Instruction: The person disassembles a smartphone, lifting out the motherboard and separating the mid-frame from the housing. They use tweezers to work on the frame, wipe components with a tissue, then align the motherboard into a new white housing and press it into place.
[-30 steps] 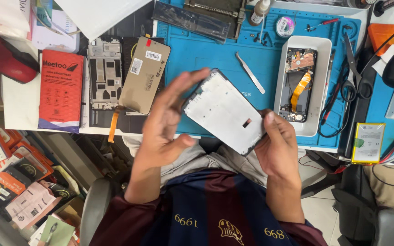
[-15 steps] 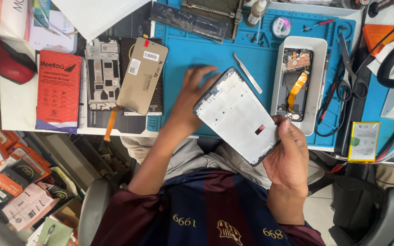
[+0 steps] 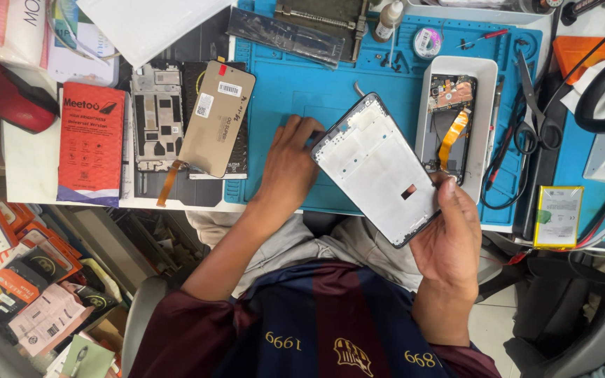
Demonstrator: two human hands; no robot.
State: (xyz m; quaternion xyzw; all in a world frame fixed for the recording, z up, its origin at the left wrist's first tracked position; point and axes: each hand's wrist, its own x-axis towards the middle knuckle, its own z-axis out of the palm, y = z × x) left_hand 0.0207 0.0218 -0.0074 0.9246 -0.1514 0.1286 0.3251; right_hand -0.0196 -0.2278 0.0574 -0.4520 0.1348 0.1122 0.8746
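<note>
My right hand (image 3: 449, 241) grips the lower corner of a white phone middle frame (image 3: 376, 164) with a black rim and holds it tilted above the blue work mat (image 3: 281, 84). My left hand (image 3: 285, 168) lies stretched out on the mat, palm down. Its fingertips reach the frame's upper left corner and are partly hidden behind it. Nothing shows in that hand. Just above the frame, the curved tip of metal tweezers (image 3: 358, 87) pokes out; the rest is covered.
A white tray (image 3: 488, 91) right of the frame holds a dismantled phone (image 3: 449, 119) with an orange flex cable. On the left lie a brown-backed display panel (image 3: 215, 119), a bare metal chassis (image 3: 155, 115), a red box (image 3: 92, 143) and a red mouse (image 3: 12, 98). Scissors (image 3: 526, 133) and a yellow-edged battery (image 3: 558, 217) are at right.
My left hand let go of the frame and moved forward onto the mat. My right hand alone now holds the frame, which has shifted up and right.
</note>
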